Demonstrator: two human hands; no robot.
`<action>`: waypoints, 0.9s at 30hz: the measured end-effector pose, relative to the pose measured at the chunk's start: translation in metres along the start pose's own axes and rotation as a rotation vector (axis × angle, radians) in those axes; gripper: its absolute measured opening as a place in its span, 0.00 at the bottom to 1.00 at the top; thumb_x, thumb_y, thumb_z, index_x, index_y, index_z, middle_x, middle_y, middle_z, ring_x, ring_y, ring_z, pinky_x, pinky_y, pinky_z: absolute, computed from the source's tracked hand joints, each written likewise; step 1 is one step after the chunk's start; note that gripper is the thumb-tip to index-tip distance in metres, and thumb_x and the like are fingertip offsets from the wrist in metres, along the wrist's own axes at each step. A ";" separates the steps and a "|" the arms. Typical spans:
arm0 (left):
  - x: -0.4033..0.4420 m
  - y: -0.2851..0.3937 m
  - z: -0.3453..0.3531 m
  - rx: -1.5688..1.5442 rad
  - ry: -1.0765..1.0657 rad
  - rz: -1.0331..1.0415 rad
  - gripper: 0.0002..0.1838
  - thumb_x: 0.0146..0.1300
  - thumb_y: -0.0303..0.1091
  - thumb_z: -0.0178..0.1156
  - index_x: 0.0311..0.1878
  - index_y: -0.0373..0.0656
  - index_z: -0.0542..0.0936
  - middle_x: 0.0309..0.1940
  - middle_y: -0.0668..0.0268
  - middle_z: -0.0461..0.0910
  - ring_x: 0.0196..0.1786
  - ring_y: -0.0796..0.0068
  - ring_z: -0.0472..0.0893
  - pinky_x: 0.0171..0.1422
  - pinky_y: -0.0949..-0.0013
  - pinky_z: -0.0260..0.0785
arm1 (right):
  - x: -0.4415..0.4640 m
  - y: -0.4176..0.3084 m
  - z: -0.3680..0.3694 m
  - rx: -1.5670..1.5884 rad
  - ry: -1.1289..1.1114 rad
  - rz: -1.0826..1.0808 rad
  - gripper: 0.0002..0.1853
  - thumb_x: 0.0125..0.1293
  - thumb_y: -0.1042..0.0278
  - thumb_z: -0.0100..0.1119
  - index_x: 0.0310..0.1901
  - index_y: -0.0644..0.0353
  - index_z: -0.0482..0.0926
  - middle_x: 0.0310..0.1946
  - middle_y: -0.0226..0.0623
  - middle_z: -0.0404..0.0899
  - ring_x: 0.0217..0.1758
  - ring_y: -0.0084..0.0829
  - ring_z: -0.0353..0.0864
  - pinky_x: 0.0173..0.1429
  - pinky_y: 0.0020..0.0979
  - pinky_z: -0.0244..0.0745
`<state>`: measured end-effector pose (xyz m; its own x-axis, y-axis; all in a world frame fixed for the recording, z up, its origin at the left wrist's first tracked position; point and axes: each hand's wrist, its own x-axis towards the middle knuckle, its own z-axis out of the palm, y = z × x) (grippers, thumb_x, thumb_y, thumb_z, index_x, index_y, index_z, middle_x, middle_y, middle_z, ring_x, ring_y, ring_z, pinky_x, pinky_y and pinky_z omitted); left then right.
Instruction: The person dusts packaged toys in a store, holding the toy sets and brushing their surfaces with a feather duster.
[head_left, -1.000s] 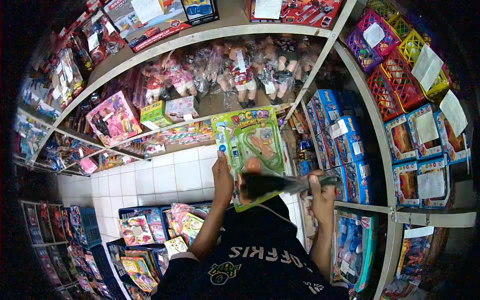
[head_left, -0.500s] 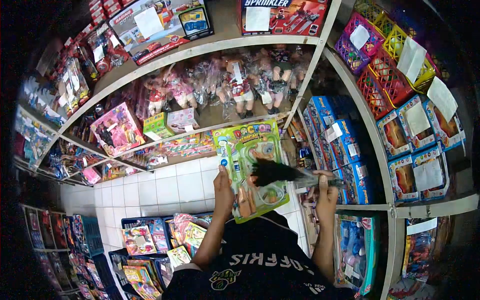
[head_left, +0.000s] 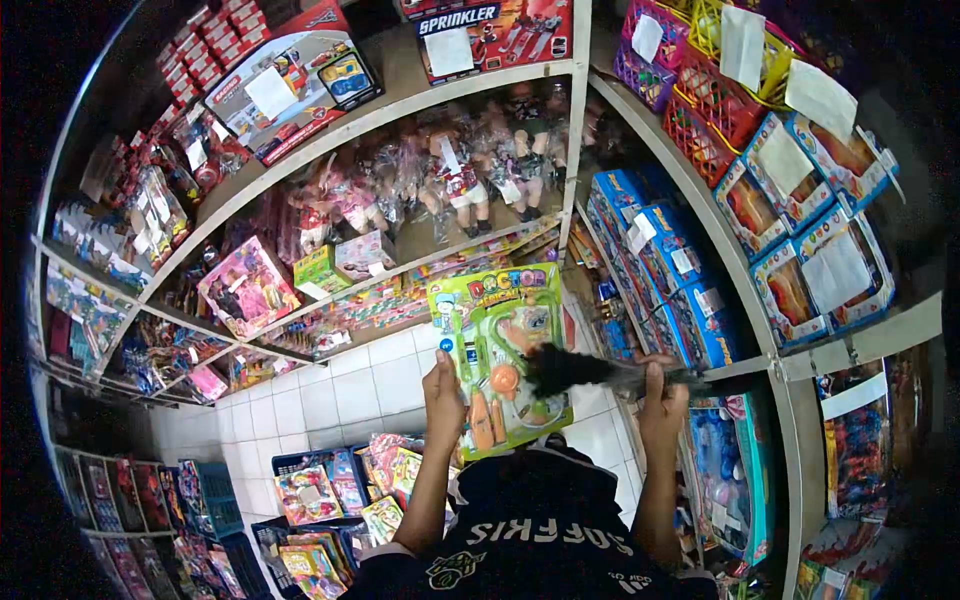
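Observation:
My left hand (head_left: 444,402) grips the left edge of a green carded toy doctor set (head_left: 480,345), held upright with its printed front showing. Orange and white plastic pieces sit under its clear cover. In my right hand (head_left: 660,395) is the handle end of a dark feathery duster (head_left: 575,372), its fingers closed round it. The duster's dark tip lies over the right part of the pack; whether it touches the pack I cannot tell.
Shelves ahead hold wrapped dolls (head_left: 455,180), a pink doll box (head_left: 248,287) and a sprinkler box (head_left: 495,38). Blue boxes (head_left: 655,260) and colourful baskets (head_left: 705,115) stand at the right. A dark crate (head_left: 290,462) of packaged toys is on the tiled floor (head_left: 350,385).
The view has shifted, with the shelves now tilted differently. The duster has moved across the front of the pack toward its right side. Both hands keep their holds.

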<state>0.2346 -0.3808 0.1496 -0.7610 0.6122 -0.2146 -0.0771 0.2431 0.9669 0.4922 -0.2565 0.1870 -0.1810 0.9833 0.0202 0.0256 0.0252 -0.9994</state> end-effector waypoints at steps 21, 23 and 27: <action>-0.087 -0.022 0.020 -0.063 0.103 0.061 0.28 0.74 0.56 0.42 0.21 0.47 0.64 0.18 0.77 0.57 0.24 0.84 0.55 0.28 0.73 0.48 | -0.059 0.025 -0.087 0.166 -0.052 -0.011 0.13 0.73 0.62 0.52 0.41 0.65 0.75 0.27 0.34 0.75 0.22 0.21 0.70 0.26 0.26 0.67; -0.094 -0.017 0.023 0.023 0.050 0.061 0.27 0.74 0.56 0.42 0.22 0.47 0.65 0.19 0.77 0.58 0.24 0.85 0.55 0.28 0.73 0.48 | -0.063 0.026 -0.096 0.063 -0.154 0.016 0.13 0.73 0.62 0.52 0.42 0.65 0.75 0.28 0.34 0.75 0.22 0.21 0.71 0.26 0.26 0.68; -0.108 -0.006 0.034 0.016 -0.027 0.008 0.28 0.73 0.57 0.43 0.21 0.48 0.65 0.18 0.78 0.58 0.23 0.85 0.55 0.28 0.73 0.48 | -0.068 0.018 -0.094 0.098 -0.107 0.002 0.12 0.74 0.63 0.49 0.44 0.64 0.76 0.27 0.32 0.75 0.23 0.20 0.68 0.28 0.25 0.65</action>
<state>0.3386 -0.4228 0.1621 -0.7436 0.6344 -0.2112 -0.0611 0.2501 0.9663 0.5977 -0.3060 0.1709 -0.2846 0.9584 0.0200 -0.0689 0.0004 -0.9976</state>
